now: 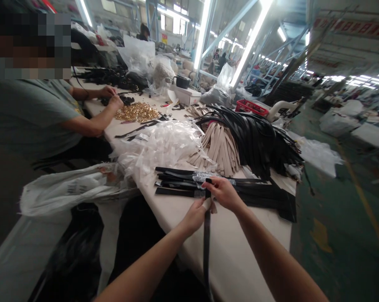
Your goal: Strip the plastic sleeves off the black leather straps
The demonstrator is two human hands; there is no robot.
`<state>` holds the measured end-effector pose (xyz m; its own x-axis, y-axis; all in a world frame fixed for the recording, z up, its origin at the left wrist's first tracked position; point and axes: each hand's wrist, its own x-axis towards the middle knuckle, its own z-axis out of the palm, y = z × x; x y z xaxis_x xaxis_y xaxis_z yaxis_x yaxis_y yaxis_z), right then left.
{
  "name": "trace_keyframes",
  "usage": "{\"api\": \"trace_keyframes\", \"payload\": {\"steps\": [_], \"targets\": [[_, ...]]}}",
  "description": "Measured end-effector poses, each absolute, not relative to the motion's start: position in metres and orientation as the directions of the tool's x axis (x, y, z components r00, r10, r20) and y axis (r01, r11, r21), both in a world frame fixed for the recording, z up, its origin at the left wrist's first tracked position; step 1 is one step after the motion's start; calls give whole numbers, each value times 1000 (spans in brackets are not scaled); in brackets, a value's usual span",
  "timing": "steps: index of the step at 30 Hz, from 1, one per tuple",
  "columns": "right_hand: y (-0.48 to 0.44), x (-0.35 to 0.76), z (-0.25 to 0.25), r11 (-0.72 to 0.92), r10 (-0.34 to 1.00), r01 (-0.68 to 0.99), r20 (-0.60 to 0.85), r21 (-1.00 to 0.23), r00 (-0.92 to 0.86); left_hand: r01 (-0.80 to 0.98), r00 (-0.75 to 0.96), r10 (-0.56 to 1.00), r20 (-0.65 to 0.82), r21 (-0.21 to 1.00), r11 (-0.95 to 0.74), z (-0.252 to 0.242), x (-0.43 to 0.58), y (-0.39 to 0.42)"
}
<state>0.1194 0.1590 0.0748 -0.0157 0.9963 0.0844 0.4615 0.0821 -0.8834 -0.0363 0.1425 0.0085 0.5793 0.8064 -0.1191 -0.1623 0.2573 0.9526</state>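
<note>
Nearest the head camera, two bare forearms point(139, 272) reach over a white-topped work table point(230, 260). The left hand point(192, 217) and right hand point(224, 193) nearly touch, both closed on a narrow black strap point(206, 256): the left pinches it between thumb and fingers, and the right presses in just beside it, near its upper end. A pale wrap point(206, 204) circles one left finger. The left hand lies nearer the camera, and the strap's long axis runs from the grip straight back toward the person. Beyond lie smooth flat black straps point(180, 183), a heap of beige strips point(219, 149), glossy black strips point(249, 134), and crumpled white plastic point(158, 151). Farther left, a co-worker's hands point(112, 98) work near brass-coloured fittings point(136, 112).
</note>
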Motion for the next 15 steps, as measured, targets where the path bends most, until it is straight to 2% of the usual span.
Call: {"api": "trace_keyframes", "payload": {"steps": [2,8,15], "targets": [[173,124,91,126,990,480,141,-868,-5,-160,624,775,-106,953,259,14,-39,144],[178,174,121,106,939,452,238,-886,247,-57,820,549,-163,931,361,22,-58,149],[159,236,120,110,742,298,278,-948,610,77,899,350,-265,880,469,38,-57,146]]}}
